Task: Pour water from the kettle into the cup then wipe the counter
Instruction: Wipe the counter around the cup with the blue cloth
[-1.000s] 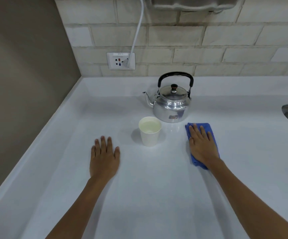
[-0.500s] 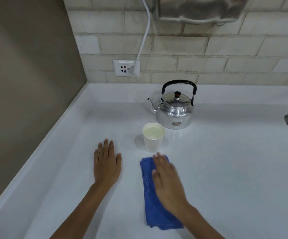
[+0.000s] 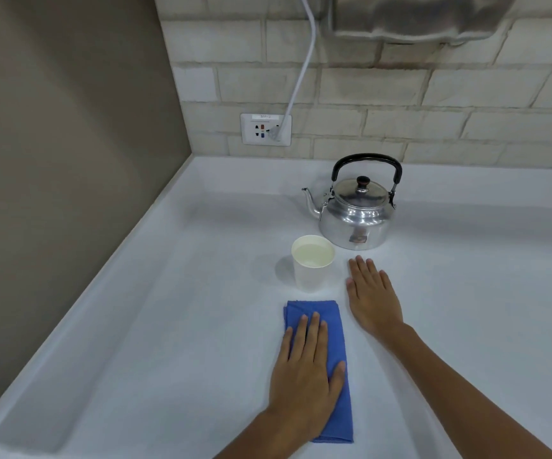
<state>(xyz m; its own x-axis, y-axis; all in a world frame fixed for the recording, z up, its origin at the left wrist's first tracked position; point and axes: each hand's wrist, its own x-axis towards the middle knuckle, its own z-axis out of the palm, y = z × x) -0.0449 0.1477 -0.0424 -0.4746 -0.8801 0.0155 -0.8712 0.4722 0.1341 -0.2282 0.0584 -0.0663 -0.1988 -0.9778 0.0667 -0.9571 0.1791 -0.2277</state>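
A shiny metal kettle [image 3: 357,220] with a black handle stands upright at the back of the white counter [image 3: 168,326], spout pointing left. In front of it, slightly left, a white paper cup [image 3: 311,273] holds water. A folded blue cloth [image 3: 332,313] lies just in front of the cup. My left hand [image 3: 304,376] presses flat on the cloth, fingers pointing toward the cup. My right hand [image 3: 372,296] rests flat on the bare counter to the right of the cup, fingers spread, fingertips short of the kettle.
A brown wall [image 3: 52,160] borders the counter on the left and a brick wall closes the back. A wall socket [image 3: 265,129] has a white cable [image 3: 301,77] plugged in. A metal fixture [image 3: 416,18] hangs above the kettle.
The cloth slid from beside the kettle to in front of the cup. My right hand came off it and lies beside the cup; my left hand moved onto the cloth.
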